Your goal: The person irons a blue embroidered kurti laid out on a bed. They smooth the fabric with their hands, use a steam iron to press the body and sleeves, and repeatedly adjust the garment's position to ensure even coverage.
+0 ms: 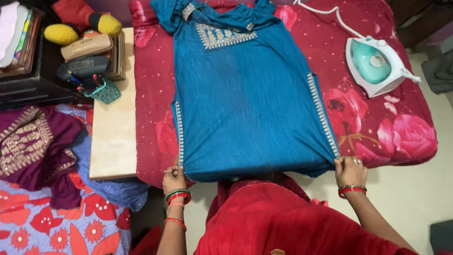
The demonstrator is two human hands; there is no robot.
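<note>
A blue tunic (245,104) with silver embroidery at the neck and side slits lies flat on a red floral sheet (377,127), its neck at the far end. My left hand (173,179) pinches the near left corner of its hem. At the near right corner, my right hand (349,171) grips the hem. Both wrists wear red and green bangles. The hem is pulled straight between the two hands. My red clothing fills the bottom middle of the view.
A white and teal iron (375,63) rests on the sheet at the far right, cord trailing back. On the left are a beige board (113,137), a teal pen holder (104,90), a purple embroidered garment (33,146) and yellow and red soft items.
</note>
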